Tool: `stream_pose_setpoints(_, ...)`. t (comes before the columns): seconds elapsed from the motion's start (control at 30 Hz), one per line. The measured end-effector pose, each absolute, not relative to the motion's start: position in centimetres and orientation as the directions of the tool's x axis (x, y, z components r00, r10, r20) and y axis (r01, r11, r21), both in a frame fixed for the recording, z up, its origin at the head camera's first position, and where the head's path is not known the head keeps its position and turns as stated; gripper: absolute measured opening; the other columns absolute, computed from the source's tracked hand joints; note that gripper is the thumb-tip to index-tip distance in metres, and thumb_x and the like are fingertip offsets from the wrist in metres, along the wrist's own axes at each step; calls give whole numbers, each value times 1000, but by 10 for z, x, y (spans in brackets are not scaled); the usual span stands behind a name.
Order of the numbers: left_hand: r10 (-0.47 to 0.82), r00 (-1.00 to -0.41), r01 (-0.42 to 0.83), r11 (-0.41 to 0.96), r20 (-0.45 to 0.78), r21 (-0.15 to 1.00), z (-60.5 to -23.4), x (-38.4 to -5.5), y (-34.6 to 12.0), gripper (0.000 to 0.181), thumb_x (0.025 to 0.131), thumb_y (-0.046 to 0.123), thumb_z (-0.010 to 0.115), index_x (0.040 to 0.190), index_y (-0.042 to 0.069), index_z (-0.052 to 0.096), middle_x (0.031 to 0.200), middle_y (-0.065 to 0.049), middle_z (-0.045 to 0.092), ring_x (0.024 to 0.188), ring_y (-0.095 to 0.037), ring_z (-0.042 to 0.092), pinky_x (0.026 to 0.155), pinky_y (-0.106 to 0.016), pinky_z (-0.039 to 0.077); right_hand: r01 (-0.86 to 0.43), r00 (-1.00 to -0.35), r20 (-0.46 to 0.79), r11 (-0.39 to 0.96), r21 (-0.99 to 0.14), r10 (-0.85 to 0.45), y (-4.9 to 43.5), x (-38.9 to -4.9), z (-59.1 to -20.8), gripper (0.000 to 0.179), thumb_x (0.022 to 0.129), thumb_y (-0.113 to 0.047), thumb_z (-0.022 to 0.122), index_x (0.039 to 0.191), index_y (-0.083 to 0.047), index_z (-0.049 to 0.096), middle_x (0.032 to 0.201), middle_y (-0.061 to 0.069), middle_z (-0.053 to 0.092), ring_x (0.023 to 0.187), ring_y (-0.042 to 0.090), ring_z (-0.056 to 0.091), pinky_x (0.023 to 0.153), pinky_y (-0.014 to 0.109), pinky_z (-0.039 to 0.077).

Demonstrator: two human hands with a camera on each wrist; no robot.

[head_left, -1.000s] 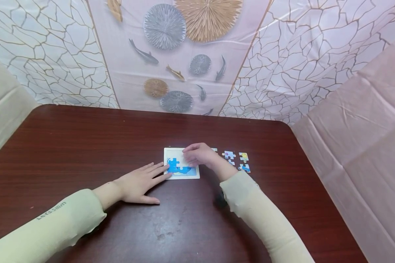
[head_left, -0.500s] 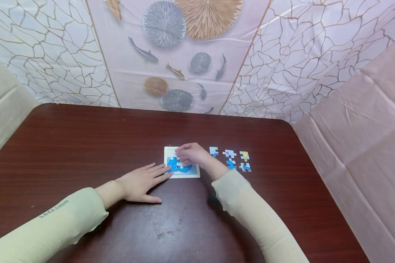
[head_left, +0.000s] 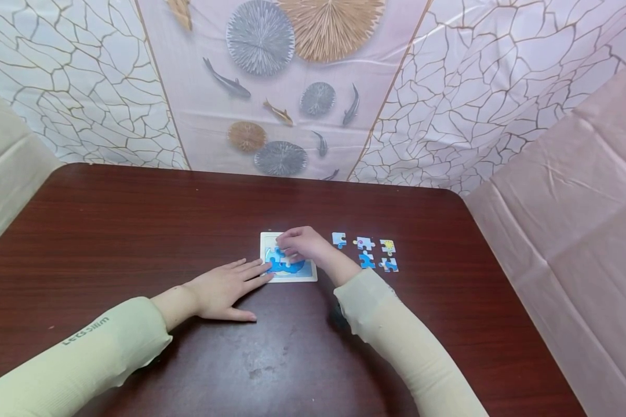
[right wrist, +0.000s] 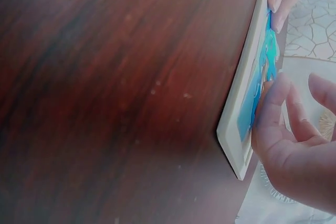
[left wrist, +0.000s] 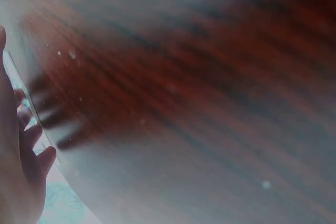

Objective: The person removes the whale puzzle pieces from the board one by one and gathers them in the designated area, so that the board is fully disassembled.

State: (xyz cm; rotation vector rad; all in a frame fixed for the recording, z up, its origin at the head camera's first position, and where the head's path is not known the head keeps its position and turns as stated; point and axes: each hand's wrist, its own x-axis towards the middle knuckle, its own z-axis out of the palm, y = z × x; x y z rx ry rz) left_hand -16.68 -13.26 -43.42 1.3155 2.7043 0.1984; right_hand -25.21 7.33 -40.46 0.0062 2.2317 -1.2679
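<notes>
A white-framed jigsaw board lies on the table, with a blue picture partly filled in. My left hand lies flat with fingers spread, its fingertips resting on the board's left edge. Over the board's upper middle, my right hand bends its fingers down to the picture. In the right wrist view, its thumb and forefinger pinch a blue-green puzzle piece slightly raised at the board; the fingers hide part of it. The left wrist view shows only the side of the left hand and tabletop.
Several loose puzzle pieces lie right of the board, among them a pale blue one, one with a yellow sun and a blue one. The dark wooden table ends at a patterned cloth backdrop.
My right hand has shifted left over the board, uncovering loose pieces beside it. In the last half second its fingertips have moved only slightly. The left hand stays in place.
</notes>
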Motion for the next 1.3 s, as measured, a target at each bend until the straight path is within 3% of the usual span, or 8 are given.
stream_pose_setpoints(0.57, 778, -623, 756, 626, -85, 193, -432, -167, -132, 80, 87, 61, 49, 148, 13, 30, 154, -7, 27, 142, -27, 26, 114, -47, 25, 213, -861, -443, 615, -759, -249, 74, -254, -412, 18, 86, -15, 67, 102, -8, 73, 110, 10, 68, 72, 16, 62, 69, 23, 56)
stream_pose_setpoints(0.9, 791, -611, 774, 605, -32, 184, -435, -167, -133, 79, 87, 61, 49, 146, 10, 34, 152, -10, 32, 140, -29, 30, 112, -48, 29, 191, -870, -429, 633, -750, -245, 73, -253, -412, 16, 86, -12, 67, 100, -9, 73, 106, 9, 68, 74, 18, 64, 71, 25, 56)
stream_pose_setpoints(1.3, 783, -619, 763, 618, -62, 189, -434, -167, -133, 79, 86, 60, 51, 147, 12, 32, 154, -8, 29, 142, -28, 27, 113, -46, 27, 159, -887, -401, 662, -733, -231, 68, -252, -412, 17, 86, -13, 67, 101, -8, 73, 107, 11, 68, 72, 15, 64, 67, 22, 55)
